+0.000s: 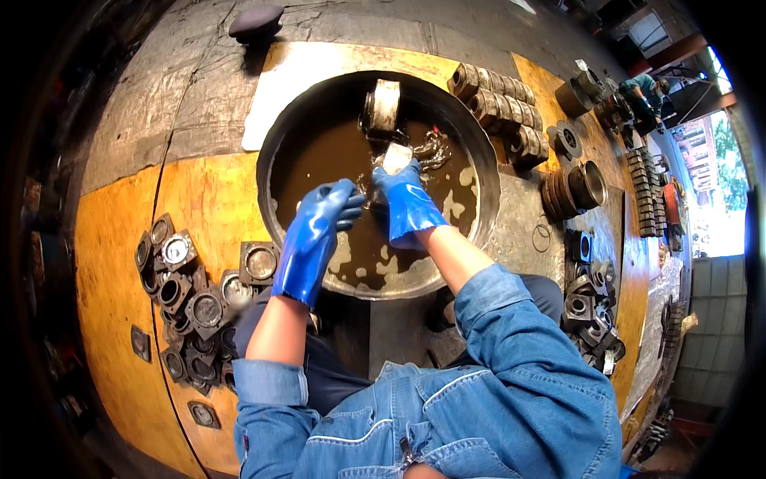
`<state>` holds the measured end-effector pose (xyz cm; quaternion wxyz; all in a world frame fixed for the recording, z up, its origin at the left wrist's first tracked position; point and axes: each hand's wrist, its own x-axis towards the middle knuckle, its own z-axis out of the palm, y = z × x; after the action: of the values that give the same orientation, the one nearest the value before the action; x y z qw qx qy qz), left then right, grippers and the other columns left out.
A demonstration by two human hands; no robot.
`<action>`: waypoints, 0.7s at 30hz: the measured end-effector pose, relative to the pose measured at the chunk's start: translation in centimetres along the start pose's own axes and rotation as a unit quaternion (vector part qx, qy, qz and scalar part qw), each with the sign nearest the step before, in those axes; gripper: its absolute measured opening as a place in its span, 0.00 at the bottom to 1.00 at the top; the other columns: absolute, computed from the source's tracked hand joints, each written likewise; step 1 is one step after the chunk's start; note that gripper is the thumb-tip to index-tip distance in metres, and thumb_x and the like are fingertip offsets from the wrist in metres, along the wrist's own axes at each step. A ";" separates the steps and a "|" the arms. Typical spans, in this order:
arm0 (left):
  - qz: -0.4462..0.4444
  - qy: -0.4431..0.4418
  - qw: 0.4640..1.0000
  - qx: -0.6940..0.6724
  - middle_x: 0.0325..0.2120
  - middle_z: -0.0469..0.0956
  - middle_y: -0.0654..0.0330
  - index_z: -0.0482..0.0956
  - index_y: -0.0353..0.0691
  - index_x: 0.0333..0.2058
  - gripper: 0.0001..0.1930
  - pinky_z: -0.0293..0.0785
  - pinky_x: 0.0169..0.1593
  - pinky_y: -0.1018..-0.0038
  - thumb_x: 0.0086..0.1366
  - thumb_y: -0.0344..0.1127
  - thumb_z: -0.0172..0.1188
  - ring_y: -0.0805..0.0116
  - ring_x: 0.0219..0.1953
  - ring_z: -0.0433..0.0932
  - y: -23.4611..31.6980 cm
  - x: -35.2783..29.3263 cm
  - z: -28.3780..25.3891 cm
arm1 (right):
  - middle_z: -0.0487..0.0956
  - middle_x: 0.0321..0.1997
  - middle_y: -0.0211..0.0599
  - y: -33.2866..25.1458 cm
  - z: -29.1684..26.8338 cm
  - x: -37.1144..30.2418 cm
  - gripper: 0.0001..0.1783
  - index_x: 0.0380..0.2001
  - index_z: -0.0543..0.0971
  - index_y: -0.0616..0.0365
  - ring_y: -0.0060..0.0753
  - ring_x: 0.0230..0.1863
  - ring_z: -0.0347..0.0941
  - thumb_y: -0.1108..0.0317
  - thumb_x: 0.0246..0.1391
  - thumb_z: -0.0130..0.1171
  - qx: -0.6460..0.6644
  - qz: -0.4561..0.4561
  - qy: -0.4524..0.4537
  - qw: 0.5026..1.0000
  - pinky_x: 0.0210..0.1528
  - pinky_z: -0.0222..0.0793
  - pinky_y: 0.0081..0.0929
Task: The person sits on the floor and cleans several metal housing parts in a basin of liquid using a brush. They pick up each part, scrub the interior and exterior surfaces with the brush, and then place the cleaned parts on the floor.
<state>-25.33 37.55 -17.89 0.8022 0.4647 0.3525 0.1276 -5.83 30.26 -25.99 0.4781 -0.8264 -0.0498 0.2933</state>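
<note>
A wide, round black tub (pixel 270 144) in front of me holds murky brown liquid with patches of pale foam. My right hand (pixel 399 188), in a long blue rubber glove, is closed round a pale squarish piece (pixel 396 159) over the liquid, which splashes beside it. My left hand (pixel 329 209), gloved alike, hovers above the left half of the tub with its fingers curled in; what they hold, if anything, is hidden. Beyond the right hand, a thick round metal part (pixel 386 105) with a pale, worn rim stands in the tub near its far wall.
Dark square metal parts with round openings (pixel 207 310) lie heaped on the left; similar parts (pixel 590 307) lie on the right. Rows of ring-shaped castings (pixel 503 108) stand beyond the tub's right rim, near large metal rings (pixel 574 190). Another person (pixel 645 96) bends down at far right.
</note>
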 end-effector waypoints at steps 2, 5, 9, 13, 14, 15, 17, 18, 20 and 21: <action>0.020 0.005 1.000 0.004 0.42 0.85 0.60 0.80 0.36 0.52 0.22 0.77 0.40 0.79 0.77 0.52 0.65 0.76 0.39 0.83 0.4 -0.6 0.1 | 0.83 0.55 0.48 -0.6 0.1 -2.8 0.46 0.69 0.58 0.64 0.39 0.50 0.82 0.64 0.57 0.75 -0.025 0.025 -0.017 0.999 0.51 0.81 0.35; 0.045 -0.018 0.999 -0.007 0.41 0.85 0.61 0.81 0.36 0.52 0.22 0.76 0.40 0.81 0.77 0.51 0.65 0.77 0.39 0.83 0.1 -0.9 -0.7 | 0.82 0.56 0.50 1.1 0.9 -5.7 0.48 0.71 0.55 0.65 0.39 0.50 0.80 0.62 0.58 0.75 0.033 -0.019 -0.067 0.997 0.50 0.81 0.35; 0.047 -0.040 0.998 -0.001 0.43 0.86 0.59 0.79 0.35 0.54 0.24 0.78 0.41 0.81 0.77 0.53 0.64 0.75 0.41 0.86 0.4 -1.5 1.0 | 0.82 0.53 0.53 4.4 -0.1 -5.6 0.49 0.73 0.50 0.65 0.41 0.49 0.80 0.66 0.63 0.72 0.049 -0.035 -0.086 0.994 0.47 0.81 0.38; 0.052 -0.034 0.998 0.031 0.44 0.86 0.59 0.80 0.36 0.53 0.24 0.77 0.42 0.81 0.77 0.53 0.63 0.76 0.41 0.85 -0.4 -1.8 -1.5 | 0.85 0.56 0.44 0.1 -5.5 -9.4 0.32 0.64 0.77 0.63 0.37 0.52 0.81 0.55 0.64 0.70 -0.008 -0.138 -0.278 0.951 0.55 0.78 0.36; 0.069 -0.058 0.995 0.032 0.46 0.86 0.58 0.80 0.36 0.55 0.26 0.78 0.47 0.79 0.76 0.55 0.63 0.75 0.44 0.85 -0.6 -2.1 -1.5 | 0.86 0.55 0.42 -0.8 -7.6 -9.8 0.30 0.61 0.82 0.62 0.36 0.52 0.82 0.52 0.63 0.70 -0.053 -0.117 -0.286 0.950 0.57 0.77 0.36; 0.063 -0.071 0.995 0.038 0.47 0.86 0.58 0.80 0.35 0.55 0.27 0.78 0.50 0.77 0.76 0.56 0.63 0.73 0.46 0.85 -0.6 -2.0 -0.3 | 0.88 0.54 0.44 0.6 -9.5 -7.0 0.30 0.59 0.85 0.61 0.39 0.54 0.83 0.49 0.62 0.68 -0.074 -0.115 -0.333 0.933 0.59 0.76 0.37; 0.064 -0.065 0.995 0.044 0.48 0.85 0.54 0.81 0.35 0.57 0.31 0.77 0.55 0.69 0.73 0.60 0.64 0.67 0.48 0.84 -1.1 -2.4 -0.4 | 0.89 0.49 0.54 0.0 -12.2 -6.2 0.32 0.53 0.86 0.63 0.49 0.53 0.86 0.45 0.60 0.66 -0.360 -0.174 -0.270 0.876 0.58 0.78 0.42; 0.062 -0.062 0.994 0.061 0.48 0.85 0.53 0.80 0.34 0.57 0.32 0.76 0.55 0.69 0.73 0.60 0.64 0.66 0.49 0.83 -1.1 -2.9 -0.6 | 0.88 0.48 0.57 -0.5 -13.2 -6.5 0.32 0.51 0.87 0.63 0.53 0.52 0.86 0.42 0.60 0.64 -0.471 -0.204 -0.240 0.824 0.57 0.78 0.44; 0.058 -0.065 0.992 0.092 0.49 0.85 0.53 0.79 0.33 0.59 0.33 0.76 0.56 0.68 0.73 0.60 0.63 0.65 0.49 0.83 -1.0 -3.7 -0.2 | 0.87 0.47 0.60 -0.4 -15.3 -8.3 0.32 0.47 0.87 0.61 0.58 0.52 0.85 0.40 0.60 0.62 -0.560 -0.199 -0.260 0.761 0.56 0.79 0.47; 0.042 -0.088 0.990 0.103 0.48 0.86 0.52 0.78 0.32 0.59 0.34 0.76 0.56 0.68 0.73 0.60 0.62 0.65 0.48 0.83 -1.6 -3.4 -0.2 | 0.88 0.48 0.58 0.1 -16.1 -10.3 0.31 0.46 0.88 0.58 0.57 0.52 0.86 0.39 0.60 0.62 -0.578 -0.226 -0.233 0.749 0.57 0.80 0.46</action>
<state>-28.12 35.06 -17.79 0.7720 0.5683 0.2724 0.0829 -5.74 14.22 -15.56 -0.0652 -0.8153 -0.5049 0.2758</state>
